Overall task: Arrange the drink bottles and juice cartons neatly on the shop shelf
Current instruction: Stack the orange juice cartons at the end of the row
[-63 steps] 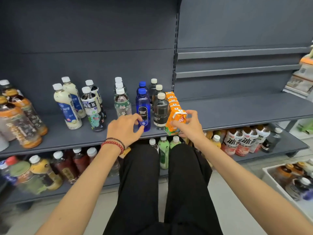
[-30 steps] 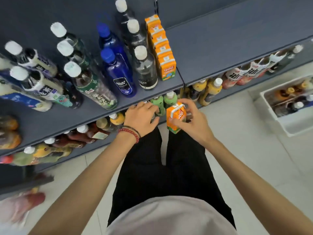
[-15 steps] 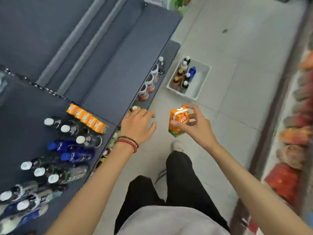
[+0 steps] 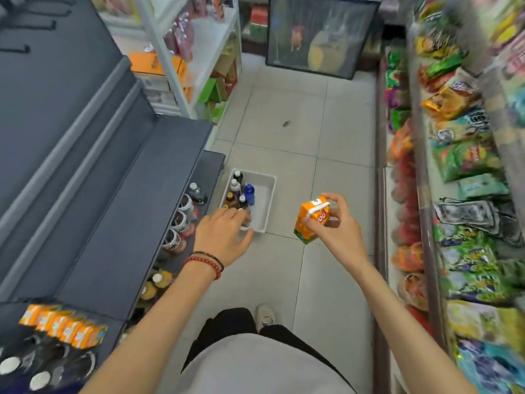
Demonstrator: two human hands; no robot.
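1. Right grip [image 4: 335, 226] is clamped on the orange juice carton [image 4: 309, 223]. The thumb is set at its near edge and the fingers are curled over its top. The carton is held tilted in the air above the floor [image 4: 284, 137].
2. Left of it, the left grip [image 4: 224, 236] is held spread and slack, with nothing in it. It is seen across the near corner of the white bin [image 4: 271, 191]; contact cannot be told.
3. Beyond the left grip, bottles [image 4: 248, 194] are stood along the bin's left side.
4. Well back and left of both grips, the row of matching cartons [image 4: 64, 328] is lined up on the dark shelf [image 4: 122, 223].
5. A fingertip hold is judged the weak point: the tilted carton could be dropped on the tiles, or dented if squeezed. The bin's bottles could be toppled if the left grip is swept through them.
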